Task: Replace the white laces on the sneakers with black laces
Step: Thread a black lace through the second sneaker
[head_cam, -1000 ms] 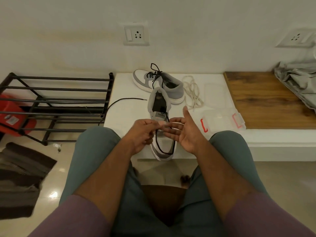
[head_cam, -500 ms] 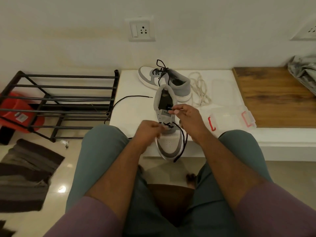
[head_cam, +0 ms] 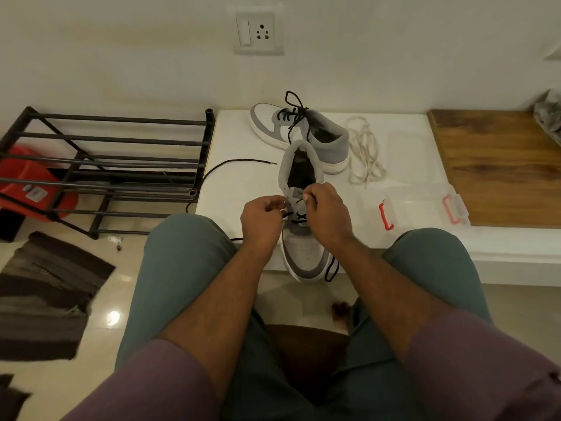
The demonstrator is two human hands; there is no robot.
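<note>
Near sneaker [head_cam: 303,238] at front edge of white ledge [head_cam: 236,183], toe overhanging. Left hand [head_cam: 262,218] and right hand [head_cam: 328,217] both pinching black lace [head_cam: 296,220] at middle eyelets. Risk: uneven pull, shoe sliding off.

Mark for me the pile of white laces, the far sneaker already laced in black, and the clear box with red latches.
white laces [head_cam: 364,156], head view, middle of the loose pile.
far sneaker [head_cam: 328,138], head view, grey heel side.
clear box [head_cam: 422,205], head view, lid between the latches.
</note>
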